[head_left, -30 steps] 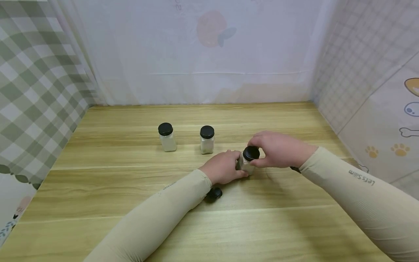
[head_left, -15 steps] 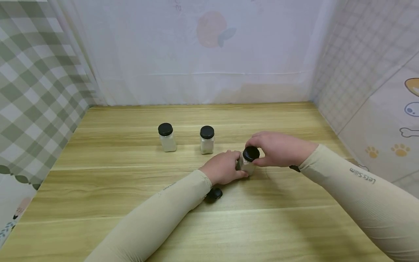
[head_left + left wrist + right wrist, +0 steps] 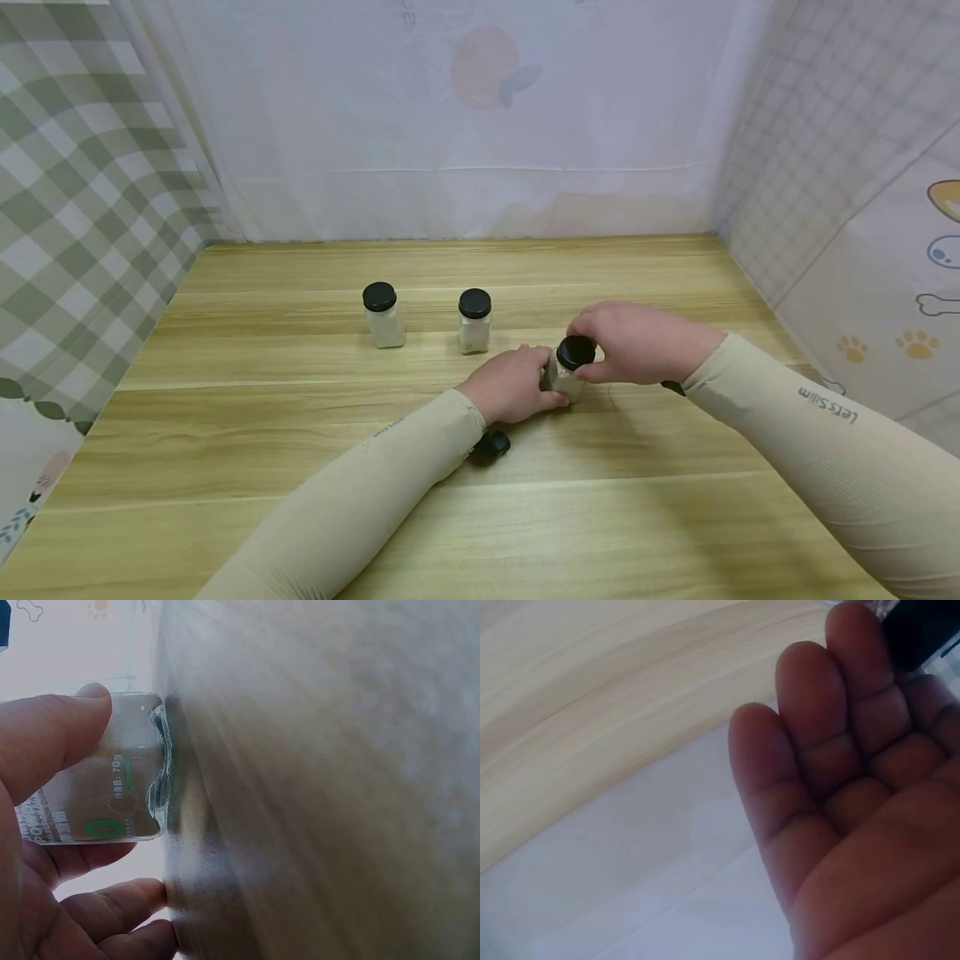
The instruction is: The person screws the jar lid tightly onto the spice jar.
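Left grip (image 3: 516, 383): curled round glass jar (image 3: 127, 772) | right grip (image 3: 641, 343): pinching its black lid (image 3: 576, 352)

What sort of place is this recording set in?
Probably a makeshift filming booth: a wood-grain tabletop closed in by a green checked sheet, a pale back sheet and a paw-print sheet.

Wd-grain tbl (image 3: 600, 525) w/ 3 blk-lid jars (image 3: 474, 325)

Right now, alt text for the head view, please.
The left hand grips a clear square glass jar while the right hand holds its round black lid; two similar black-lidded jars stand farther left on a wooden table.
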The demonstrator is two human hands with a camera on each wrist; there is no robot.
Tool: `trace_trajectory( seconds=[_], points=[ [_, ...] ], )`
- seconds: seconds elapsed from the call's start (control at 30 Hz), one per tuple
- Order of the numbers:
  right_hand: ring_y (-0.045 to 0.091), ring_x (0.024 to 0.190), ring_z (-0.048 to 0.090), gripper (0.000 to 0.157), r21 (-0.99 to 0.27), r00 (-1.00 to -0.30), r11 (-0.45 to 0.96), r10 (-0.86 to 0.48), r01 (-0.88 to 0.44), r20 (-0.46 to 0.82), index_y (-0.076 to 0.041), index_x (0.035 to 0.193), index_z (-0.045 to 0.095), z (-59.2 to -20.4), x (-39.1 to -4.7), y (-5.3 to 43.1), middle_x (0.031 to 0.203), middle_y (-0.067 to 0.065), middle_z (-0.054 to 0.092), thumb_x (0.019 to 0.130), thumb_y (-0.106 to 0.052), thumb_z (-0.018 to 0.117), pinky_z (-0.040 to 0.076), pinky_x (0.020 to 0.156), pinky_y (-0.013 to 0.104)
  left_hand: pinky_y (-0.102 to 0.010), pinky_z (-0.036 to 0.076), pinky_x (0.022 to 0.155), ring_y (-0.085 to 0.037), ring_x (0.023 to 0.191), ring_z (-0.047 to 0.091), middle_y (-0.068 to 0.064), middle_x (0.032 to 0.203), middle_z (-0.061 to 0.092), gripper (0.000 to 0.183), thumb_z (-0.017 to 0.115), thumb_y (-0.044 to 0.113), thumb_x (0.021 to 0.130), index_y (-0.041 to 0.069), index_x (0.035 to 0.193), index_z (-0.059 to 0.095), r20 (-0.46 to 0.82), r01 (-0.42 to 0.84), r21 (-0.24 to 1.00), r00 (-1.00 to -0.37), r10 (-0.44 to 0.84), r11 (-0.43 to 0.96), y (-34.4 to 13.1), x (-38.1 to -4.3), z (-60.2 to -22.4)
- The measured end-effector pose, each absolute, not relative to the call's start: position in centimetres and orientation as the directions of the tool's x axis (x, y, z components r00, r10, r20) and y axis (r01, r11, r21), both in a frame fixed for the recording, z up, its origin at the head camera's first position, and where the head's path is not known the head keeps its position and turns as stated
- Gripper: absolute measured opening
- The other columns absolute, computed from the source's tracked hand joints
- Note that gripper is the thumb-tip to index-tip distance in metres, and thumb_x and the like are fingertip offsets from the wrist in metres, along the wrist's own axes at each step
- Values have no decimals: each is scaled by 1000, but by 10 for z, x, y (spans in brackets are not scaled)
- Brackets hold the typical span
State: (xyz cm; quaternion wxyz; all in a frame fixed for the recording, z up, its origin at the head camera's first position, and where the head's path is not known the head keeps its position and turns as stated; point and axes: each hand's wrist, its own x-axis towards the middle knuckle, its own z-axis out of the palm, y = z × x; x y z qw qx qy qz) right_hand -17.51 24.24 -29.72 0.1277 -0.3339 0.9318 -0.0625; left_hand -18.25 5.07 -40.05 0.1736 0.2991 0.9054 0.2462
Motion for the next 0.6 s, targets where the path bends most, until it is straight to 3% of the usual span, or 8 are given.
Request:
trace_trajectory(
  seconds=[0.23, 0.6],
  points=[
    [14, 81, 64, 17, -170, -750, 772, -636, -613, -181, -14, 92, 71, -297, -174, 242, 86, -7, 66, 87, -20, 85, 56, 78, 35, -35, 39, 124, -25, 145, 54, 6, 115, 76, 36, 76, 50, 96, 24, 117, 62, -177, 451, 547, -762, 623, 706, 51, -183, -400],
    [8, 75, 57, 22, -126, -756, 771, -637, -625, -151, -14, 89, 68, -298, -173, 241, 83, -6, 65, 87, -27, 85, 54, 71, 33, -36, 43, 121, -26, 146, 53, 8, 99, 73, 32, 76, 49, 96, 24, 109, 61, -181, 448, 550, -761, 624, 705, 50, -183, -399]
  ],
)
